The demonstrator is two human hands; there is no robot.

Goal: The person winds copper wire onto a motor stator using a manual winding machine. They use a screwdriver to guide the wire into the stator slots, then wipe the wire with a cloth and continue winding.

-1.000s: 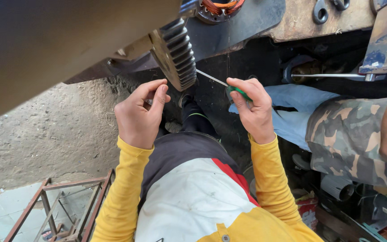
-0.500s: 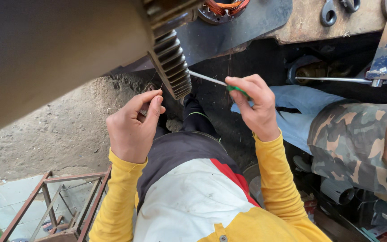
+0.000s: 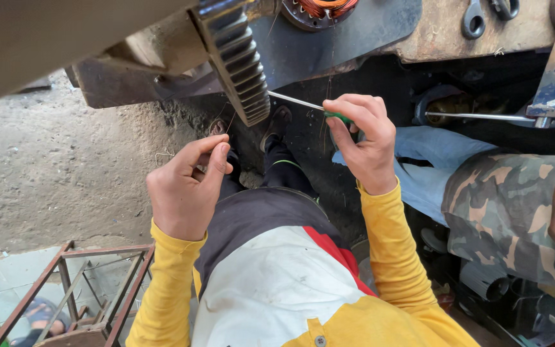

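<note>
My right hand (image 3: 364, 141) grips a green-handled screwdriver (image 3: 303, 105); its thin metal shaft points left toward a large toothed steel gear (image 3: 236, 61) that hangs from a rusty machine part. My left hand (image 3: 187, 189) is below and left of the gear, fingers pinched together on a thin wire (image 3: 228, 122) that runs up toward the gear. Both arms wear yellow sleeves. My dark trousers and shoes show below the hands.
A co-worker's leg in camouflage trousers (image 3: 515, 218) and blue cloth (image 3: 441, 151) sit at the right. A motor winding (image 3: 319, 9) and spanners (image 3: 473, 19) lie on the bench above. A rusty metal frame (image 3: 91, 289) stands lower left on the dirt floor.
The view shifted, so the gear now sits higher. My left hand dropped lower and away from the gear; my right hand keeps the screwdriver pointed at it.
</note>
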